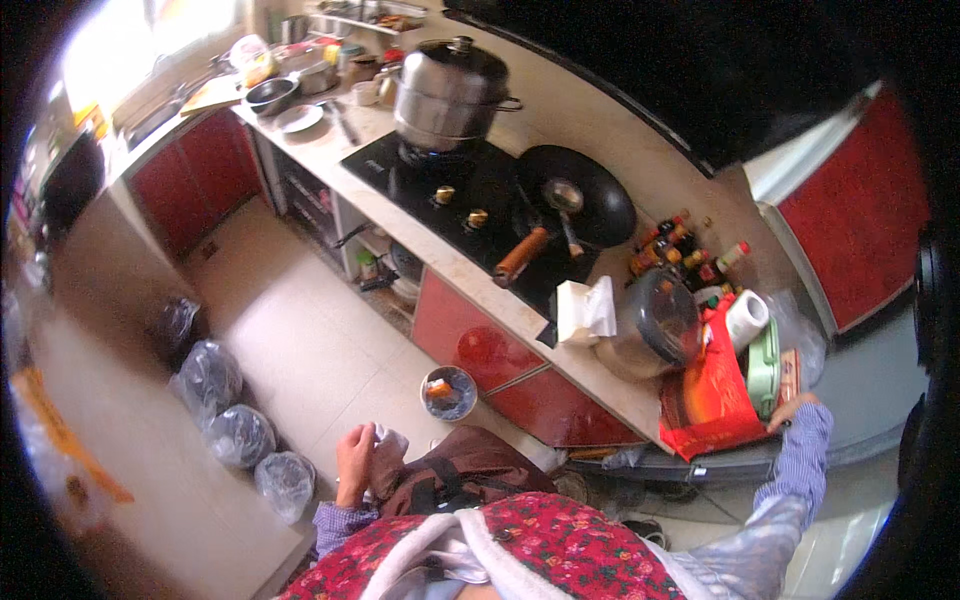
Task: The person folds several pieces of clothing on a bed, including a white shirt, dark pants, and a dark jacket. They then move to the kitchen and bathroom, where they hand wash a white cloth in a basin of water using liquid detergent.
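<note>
My left hand (355,459) is low in front of me with its fingers closed on a crumpled whitish cloth or tissue (391,438). My right hand (793,409) reaches out to the counter's right end, at the corner of a red plastic bag (709,409). Whether its fingers grip the bag or only touch it is not clear. Beside that hand stand a light green plastic container (763,367) and a small brown-and-white box (789,375). A white paper roll (746,319) lies behind the bag.
A steel steamer pot (450,97) and a black wok (585,199) with a ladle (562,196) stand on the gas stove (405,176). Bottles (694,259), a tissue box (579,311) and a lidded container (652,322) crowd the counter. A bin (448,394) and several plastic-wrapped bundles (240,435) are on the floor.
</note>
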`<state>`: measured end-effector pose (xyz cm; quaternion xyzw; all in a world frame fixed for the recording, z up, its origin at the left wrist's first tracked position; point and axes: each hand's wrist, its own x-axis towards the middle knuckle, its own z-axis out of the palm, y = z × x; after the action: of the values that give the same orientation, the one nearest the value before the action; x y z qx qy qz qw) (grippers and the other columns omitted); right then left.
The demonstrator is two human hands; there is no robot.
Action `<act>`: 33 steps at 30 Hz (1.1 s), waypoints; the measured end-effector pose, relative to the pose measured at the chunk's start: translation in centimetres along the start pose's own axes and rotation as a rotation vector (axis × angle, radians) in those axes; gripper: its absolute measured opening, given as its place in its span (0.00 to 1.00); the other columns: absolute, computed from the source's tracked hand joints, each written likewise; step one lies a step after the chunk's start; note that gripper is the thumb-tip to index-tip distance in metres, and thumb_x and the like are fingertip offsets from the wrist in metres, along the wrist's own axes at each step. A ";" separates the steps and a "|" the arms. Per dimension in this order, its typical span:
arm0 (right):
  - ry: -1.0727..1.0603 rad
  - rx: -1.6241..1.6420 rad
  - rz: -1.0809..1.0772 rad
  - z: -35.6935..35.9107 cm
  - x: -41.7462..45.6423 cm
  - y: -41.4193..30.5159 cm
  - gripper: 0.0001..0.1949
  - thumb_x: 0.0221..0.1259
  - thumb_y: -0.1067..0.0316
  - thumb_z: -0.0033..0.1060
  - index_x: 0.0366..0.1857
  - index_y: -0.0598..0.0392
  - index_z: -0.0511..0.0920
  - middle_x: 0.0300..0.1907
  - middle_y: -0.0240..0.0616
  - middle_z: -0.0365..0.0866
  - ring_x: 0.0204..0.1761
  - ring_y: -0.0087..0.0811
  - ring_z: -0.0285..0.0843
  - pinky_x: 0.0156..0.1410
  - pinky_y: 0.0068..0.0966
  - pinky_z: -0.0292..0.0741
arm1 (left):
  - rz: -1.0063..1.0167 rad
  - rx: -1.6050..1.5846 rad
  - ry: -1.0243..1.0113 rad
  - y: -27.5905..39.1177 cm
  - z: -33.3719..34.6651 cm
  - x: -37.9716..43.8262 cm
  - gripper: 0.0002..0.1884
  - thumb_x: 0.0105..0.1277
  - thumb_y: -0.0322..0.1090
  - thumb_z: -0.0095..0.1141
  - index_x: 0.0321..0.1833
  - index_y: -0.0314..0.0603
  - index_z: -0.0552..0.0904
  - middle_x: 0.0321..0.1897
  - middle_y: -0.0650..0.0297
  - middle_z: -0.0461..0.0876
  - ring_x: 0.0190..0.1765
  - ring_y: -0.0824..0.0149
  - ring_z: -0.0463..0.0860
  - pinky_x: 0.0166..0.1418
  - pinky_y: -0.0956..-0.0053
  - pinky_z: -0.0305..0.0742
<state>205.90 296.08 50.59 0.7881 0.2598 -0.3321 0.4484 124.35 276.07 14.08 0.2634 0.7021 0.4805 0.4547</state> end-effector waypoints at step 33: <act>-0.898 0.092 -1.512 37.5 -23.0 -58.4 0.25 0.71 0.56 0.49 0.66 0.58 0.62 0.64 0.39 0.66 0.64 0.35 0.63 0.71 0.29 0.59 | 0.081 -1.500 -0.291 11.4 2.7 -15.3 0.37 0.65 0.60 0.50 0.71 0.43 0.61 0.66 0.58 0.68 0.65 0.62 0.70 0.67 0.62 0.66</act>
<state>138.88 287.54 22.65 0.2173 0.4976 -0.8287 0.1361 132.87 269.45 30.07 -0.0297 0.1105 0.8054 0.5816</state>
